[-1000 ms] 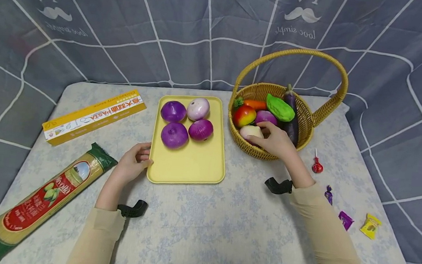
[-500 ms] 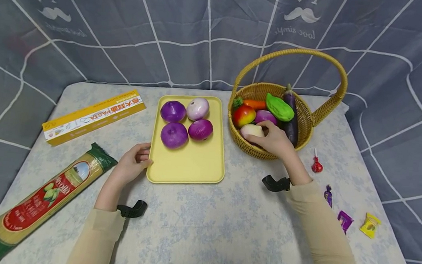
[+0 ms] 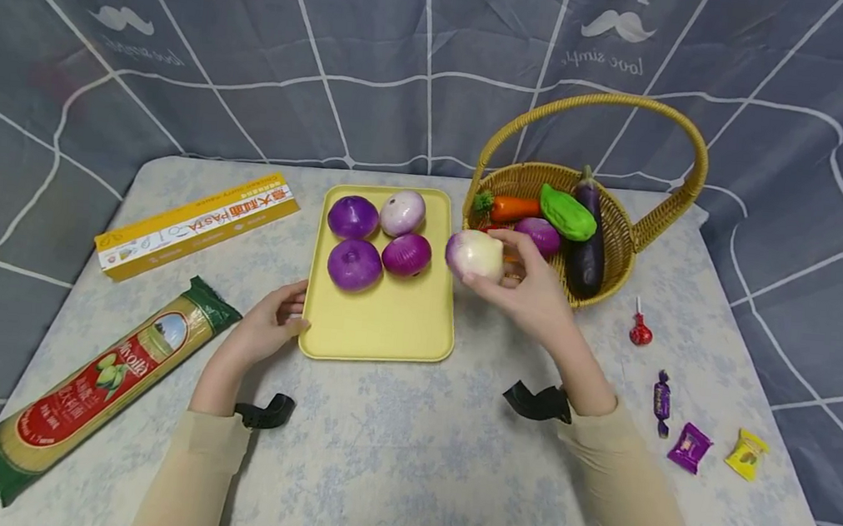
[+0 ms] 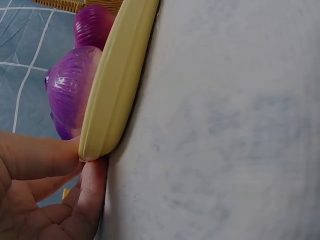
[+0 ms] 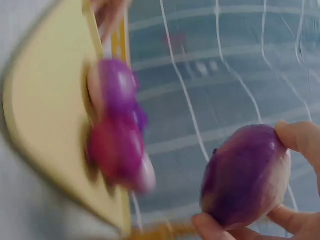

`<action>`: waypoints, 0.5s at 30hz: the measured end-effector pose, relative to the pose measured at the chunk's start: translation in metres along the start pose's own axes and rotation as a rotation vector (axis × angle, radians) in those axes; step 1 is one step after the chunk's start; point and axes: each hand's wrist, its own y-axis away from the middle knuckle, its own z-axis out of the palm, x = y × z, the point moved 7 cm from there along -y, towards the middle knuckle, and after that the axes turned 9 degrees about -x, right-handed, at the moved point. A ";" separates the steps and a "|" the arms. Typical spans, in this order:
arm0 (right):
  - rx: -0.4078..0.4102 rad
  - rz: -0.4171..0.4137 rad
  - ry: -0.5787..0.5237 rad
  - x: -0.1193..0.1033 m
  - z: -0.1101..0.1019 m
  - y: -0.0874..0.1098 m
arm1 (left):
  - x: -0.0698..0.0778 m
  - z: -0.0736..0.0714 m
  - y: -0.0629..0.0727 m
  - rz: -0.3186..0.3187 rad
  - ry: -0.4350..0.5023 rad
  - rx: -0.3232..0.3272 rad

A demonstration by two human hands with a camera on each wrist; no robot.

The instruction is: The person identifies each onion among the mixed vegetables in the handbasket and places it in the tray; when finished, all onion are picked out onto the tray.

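My right hand grips a white-and-purple onion between thumb and fingers, in the air between the basket and the yellow tray. The right wrist view shows the purple side of this onion. Several purple and pale onions, among them a deep purple one, lie in the tray's far half. At the tray's left edge, my left hand pinches the rim, thumb above and fingers below, as the left wrist view shows.
In the basket are a carrot, a green vegetable, an eggplant and a purple onion. A pasta box and a spaghetti pack lie left. A lollipop and wrapped candies lie right.
My right hand has lifted the white-and-purple onion out of the basket and moved it left, toward the tray. The left hand has stayed at the tray's edge.
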 end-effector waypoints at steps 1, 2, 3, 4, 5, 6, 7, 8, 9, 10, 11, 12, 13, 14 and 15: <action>-0.017 -0.016 -0.011 -0.002 0.011 -0.001 | 0.001 0.000 0.001 0.006 0.000 -0.002; -0.036 -0.036 -0.017 -0.005 0.022 -0.002 | 0.002 0.001 0.001 0.013 0.000 -0.004; -0.054 -0.051 -0.020 -0.006 0.033 -0.003 | 0.003 0.001 0.002 0.017 0.001 -0.006; -0.075 -0.060 -0.010 -0.006 0.044 -0.005 | 0.003 0.002 0.002 0.017 0.002 -0.006; -0.093 -0.065 0.006 -0.006 0.055 -0.006 | 0.003 0.002 0.002 0.015 0.003 -0.006; -0.108 -0.071 0.016 -0.005 0.065 -0.009 | 0.003 0.003 0.003 0.013 0.008 -0.006; -0.122 -0.081 0.027 -0.003 0.075 -0.011 | 0.003 0.003 0.003 0.009 0.010 -0.003; -0.138 -0.093 0.033 -0.002 0.085 -0.014 | 0.002 0.004 0.003 0.002 0.015 -0.001; -0.150 -0.099 0.035 0.000 0.094 -0.017 | 0.001 0.004 0.003 -0.006 0.020 0.003; -0.159 -0.108 0.050 0.001 0.103 -0.019 | 0.000 0.004 0.003 -0.012 0.023 0.006; -0.169 -0.119 0.062 0.003 0.111 -0.021 | -0.001 0.004 0.003 -0.018 0.027 0.008; -0.175 -0.130 0.086 0.004 0.118 -0.023 | -0.002 0.004 0.004 -0.022 0.029 0.010; -0.180 -0.144 0.115 0.005 0.124 -0.025 | -0.002 0.003 0.004 -0.027 0.033 0.012; -0.184 -0.155 0.146 0.005 0.130 -0.026 | -0.003 0.003 0.004 -0.030 0.036 0.011; -0.185 -0.168 0.178 0.006 0.135 -0.027 | -0.003 0.003 0.004 -0.032 0.037 0.011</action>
